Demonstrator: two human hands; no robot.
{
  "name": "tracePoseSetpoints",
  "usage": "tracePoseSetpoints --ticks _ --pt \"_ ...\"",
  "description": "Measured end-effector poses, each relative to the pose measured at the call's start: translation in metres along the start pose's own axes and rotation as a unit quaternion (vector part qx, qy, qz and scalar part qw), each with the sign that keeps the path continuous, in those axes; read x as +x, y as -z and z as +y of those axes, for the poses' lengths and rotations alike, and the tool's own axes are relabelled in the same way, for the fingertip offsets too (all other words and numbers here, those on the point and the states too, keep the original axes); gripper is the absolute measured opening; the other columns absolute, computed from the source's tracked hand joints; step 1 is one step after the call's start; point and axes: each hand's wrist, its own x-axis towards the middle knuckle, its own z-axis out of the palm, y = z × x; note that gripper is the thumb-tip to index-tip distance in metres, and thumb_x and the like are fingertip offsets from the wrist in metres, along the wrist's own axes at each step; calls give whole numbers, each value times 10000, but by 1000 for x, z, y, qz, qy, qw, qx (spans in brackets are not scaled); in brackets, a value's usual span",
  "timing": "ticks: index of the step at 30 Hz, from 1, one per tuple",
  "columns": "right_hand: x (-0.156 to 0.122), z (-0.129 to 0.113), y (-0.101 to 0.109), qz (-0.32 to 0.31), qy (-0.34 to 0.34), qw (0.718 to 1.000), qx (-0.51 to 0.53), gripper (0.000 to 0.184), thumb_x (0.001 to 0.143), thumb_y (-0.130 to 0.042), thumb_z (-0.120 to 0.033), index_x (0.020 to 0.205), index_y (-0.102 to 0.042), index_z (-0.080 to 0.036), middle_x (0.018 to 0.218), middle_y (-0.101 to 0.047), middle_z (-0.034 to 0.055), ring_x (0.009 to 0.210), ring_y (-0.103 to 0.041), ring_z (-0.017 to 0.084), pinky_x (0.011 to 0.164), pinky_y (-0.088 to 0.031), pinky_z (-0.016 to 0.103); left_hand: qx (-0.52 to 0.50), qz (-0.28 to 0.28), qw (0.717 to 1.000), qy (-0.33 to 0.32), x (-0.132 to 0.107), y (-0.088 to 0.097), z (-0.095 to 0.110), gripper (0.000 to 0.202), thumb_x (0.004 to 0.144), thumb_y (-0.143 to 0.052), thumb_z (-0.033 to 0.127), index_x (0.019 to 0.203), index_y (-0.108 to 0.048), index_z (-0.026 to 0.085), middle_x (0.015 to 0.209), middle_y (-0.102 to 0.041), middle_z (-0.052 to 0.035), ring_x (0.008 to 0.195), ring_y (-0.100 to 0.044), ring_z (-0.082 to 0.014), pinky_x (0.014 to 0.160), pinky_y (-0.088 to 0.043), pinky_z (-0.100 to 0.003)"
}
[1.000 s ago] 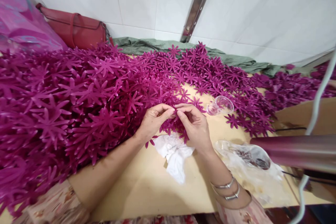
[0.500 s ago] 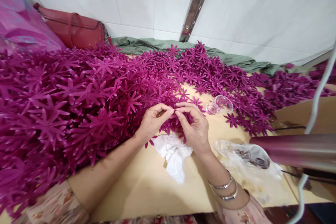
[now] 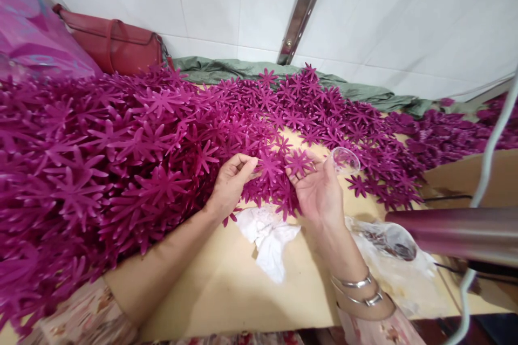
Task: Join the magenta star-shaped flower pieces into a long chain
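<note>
My left hand (image 3: 230, 180) is closed, thumb pinched to the fingers. Its tips are at the edge of a purple star-shaped petal piece (image 3: 270, 167); I cannot make out what lies between them. My right hand (image 3: 321, 191) is open, its palm partly turned up and fingers spread. Another petal piece (image 3: 298, 163) is at its fingertips; whether the fingers touch it is unclear. A large heap of the same pieces (image 3: 162, 178) lies left of and behind my hands. A crumpled white cloth (image 3: 269, 242) rests on the table (image 3: 226, 285) below them.
A clear plastic cup (image 3: 346, 160) lies beside my right hand. Further right are a plastic bag (image 3: 404, 280), a metallic cylinder (image 3: 453, 234) and a pale cable (image 3: 485, 167). Against the tiled wall stands a red handbag (image 3: 117, 46), with green fabric (image 3: 230, 69) along the edge.
My hands were together, fingertips meeting in a pinch. Now they are apart: my right hand has moved right and opened, while my left has shifted slightly left, still pinched. Petal pieces between them show.
</note>
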Motion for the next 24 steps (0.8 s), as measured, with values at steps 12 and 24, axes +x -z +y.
tracePoseSetpoints --ticks 12,24 --pt "-20 -2 -4 -110 257 873 -400 280 935 -632 -247 1213 -669 -251 1422 -626 89 1383 -541 235 1245 -328 490 23 -12 1000 -10 0 2 -2 308 817 -803 440 822 -637 180 829 -672 36 805 -646 -88 870 -552 -252" --pt "-17 15 -6 -168 43 957 -234 332 770 -859 -318 1045 -680 -266 953 -755 -15 888 -698 168 875 -574 325 174 -53 980 -86 -7 -1 6 269 889 -728 437 854 -666 178 777 -662 9 738 -618 -118 743 -504 -238"
